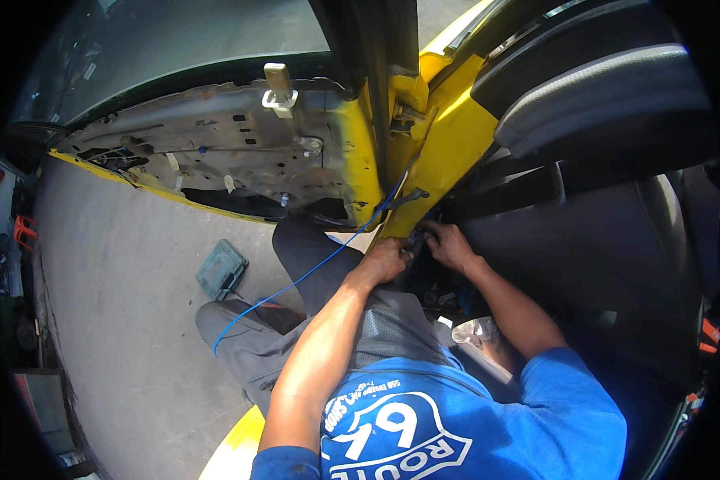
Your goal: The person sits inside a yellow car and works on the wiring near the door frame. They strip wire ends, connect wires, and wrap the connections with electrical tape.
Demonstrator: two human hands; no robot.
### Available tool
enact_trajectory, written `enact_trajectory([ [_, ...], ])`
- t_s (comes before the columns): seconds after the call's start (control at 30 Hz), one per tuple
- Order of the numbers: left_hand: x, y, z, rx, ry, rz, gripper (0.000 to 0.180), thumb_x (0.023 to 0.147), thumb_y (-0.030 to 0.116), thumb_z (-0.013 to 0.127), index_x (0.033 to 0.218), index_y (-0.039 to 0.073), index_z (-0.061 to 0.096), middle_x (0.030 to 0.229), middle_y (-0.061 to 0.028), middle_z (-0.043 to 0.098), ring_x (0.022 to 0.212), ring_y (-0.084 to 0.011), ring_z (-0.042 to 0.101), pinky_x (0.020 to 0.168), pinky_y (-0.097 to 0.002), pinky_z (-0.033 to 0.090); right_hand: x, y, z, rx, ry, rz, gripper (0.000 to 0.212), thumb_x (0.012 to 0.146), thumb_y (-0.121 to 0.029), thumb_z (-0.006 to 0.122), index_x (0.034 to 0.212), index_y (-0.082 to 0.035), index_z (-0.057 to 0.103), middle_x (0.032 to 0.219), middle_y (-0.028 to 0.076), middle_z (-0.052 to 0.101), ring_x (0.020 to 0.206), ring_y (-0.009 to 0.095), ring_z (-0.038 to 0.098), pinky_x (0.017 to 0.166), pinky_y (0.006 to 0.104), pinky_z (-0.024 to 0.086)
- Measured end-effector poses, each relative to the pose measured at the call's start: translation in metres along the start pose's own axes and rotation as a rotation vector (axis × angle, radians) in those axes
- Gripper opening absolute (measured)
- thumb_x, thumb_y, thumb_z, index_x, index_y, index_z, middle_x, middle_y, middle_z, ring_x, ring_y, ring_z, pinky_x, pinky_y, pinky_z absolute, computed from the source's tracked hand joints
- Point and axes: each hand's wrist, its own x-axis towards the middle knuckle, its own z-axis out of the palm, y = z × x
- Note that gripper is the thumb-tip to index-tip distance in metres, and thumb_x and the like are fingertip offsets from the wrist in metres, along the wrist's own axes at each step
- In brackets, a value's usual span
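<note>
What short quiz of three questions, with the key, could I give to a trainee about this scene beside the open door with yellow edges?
1. True or false: the left hand and the right hand are close together.

2. Choose one. Where does the green case lie?
A. On a seat
B. On the floor
C. On a shelf

3. Fill in the missing word: the thin wire that passes over the dark trousers is ____ in colour.

Key:
1. True
2. B
3. blue
</note>
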Motion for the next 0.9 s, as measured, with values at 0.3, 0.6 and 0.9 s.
enact_trajectory([
  [0.3, -0.007, 0.010, -0.011, 0.127, -0.198, 0.021, 0.040, 0.095, 0.031, 0.072, 0.123, 0.003, 0.073, 0.120, -0.0255, 0.073, 0.117, -0.0412, 0.068, 0.103, -0.0467, 0.052, -0.011, -0.013, -0.015, -0.282, 0.139, -0.040, 0.018, 0.093, -0.012, 0.069, 0.106, -0.001, 0.071, 0.098, 0.025, 0.071, 0.099, 0.046, 0.069, 0.087, 0.0529, 0.056],
  [0.6, -0.031, 0.054, -0.037, -0.002, -0.318, 0.182, 0.037, 0.098, 0.027, 0.070, 0.125, 0.002, 0.073, 0.120, -0.0226, 0.074, 0.118, -0.0404, 0.068, 0.105, -0.0459, 0.051, -0.045, 0.000, -0.035, -0.412, 0.261, 0.074, 0.014, 0.096, -0.012, 0.067, 0.100, 0.000, 0.060, 0.095, 0.029, 0.069, 0.088, 0.050, 0.069, 0.077, 0.0575, 0.057],
  [0.9, -0.117, -0.012, -0.107, 0.315, 0.361, -0.078, 0.052, 0.092, 0.033, 0.078, 0.132, 0.003, 0.067, 0.136, -0.0191, 0.065, 0.124, -0.0410, 0.060, 0.106, -0.0496, 0.049, -0.056, 0.013, -0.021, -0.321, 0.247, 0.117, 0.013, 0.095, -0.009, 0.069, 0.097, 0.001, 0.060, 0.097, 0.030, 0.069, 0.091, 0.051, 0.068, 0.080, 0.0571, 0.056],
])
